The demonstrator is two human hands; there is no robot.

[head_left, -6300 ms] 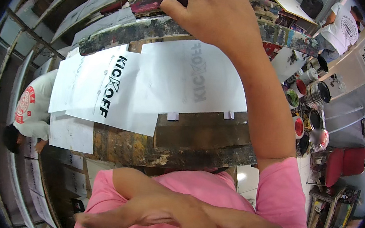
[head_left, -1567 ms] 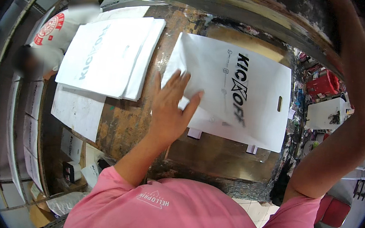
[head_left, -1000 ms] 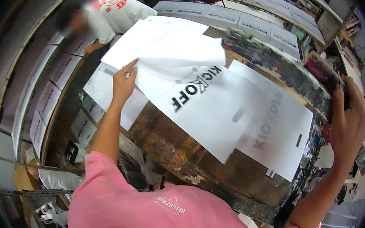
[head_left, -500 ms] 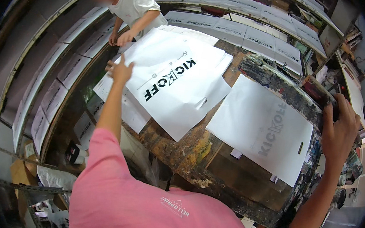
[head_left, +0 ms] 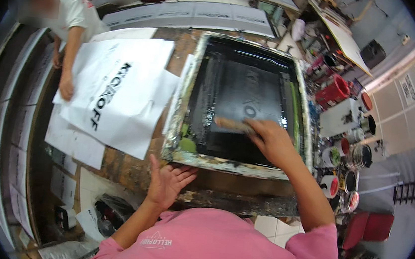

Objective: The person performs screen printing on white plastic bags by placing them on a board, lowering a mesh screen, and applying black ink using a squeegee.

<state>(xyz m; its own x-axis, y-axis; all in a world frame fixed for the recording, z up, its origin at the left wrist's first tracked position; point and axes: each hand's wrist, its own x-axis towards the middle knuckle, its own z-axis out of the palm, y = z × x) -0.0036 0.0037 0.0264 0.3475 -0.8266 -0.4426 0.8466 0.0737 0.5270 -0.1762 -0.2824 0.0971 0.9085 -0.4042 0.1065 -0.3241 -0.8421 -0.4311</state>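
A screen-printing frame (head_left: 231, 168) with dark ink on its mesh lies flat on the worktable in front of me. Closed around the wooden handle of a squeegee (head_left: 235, 126), my right hand (head_left: 273, 142) is over the near half of the mesh; motion blurs the squeegee a little. My left hand (head_left: 170, 182) is open, palm up, its fingers at the near left edge of the frame. Whether they touch the rim I cannot tell. Left of the frame lie white sheets (head_left: 139, 88) printed in black. Dark lettering shows in the mesh.
Across the table at the left, another person's hand (head_left: 67, 86) rests at the edge of the printed sheets. Racks holding printed sheets (head_left: 208, 15) stand behind and to the left. Ink tubs (head_left: 332, 91) and cans crowd the right side, above a red chair (head_left: 369, 226).
The frame has come down over the white sheet at the right. My right hand now grips the squeegee. My left hand has left the printed sheets and moved to the frame's near edge.
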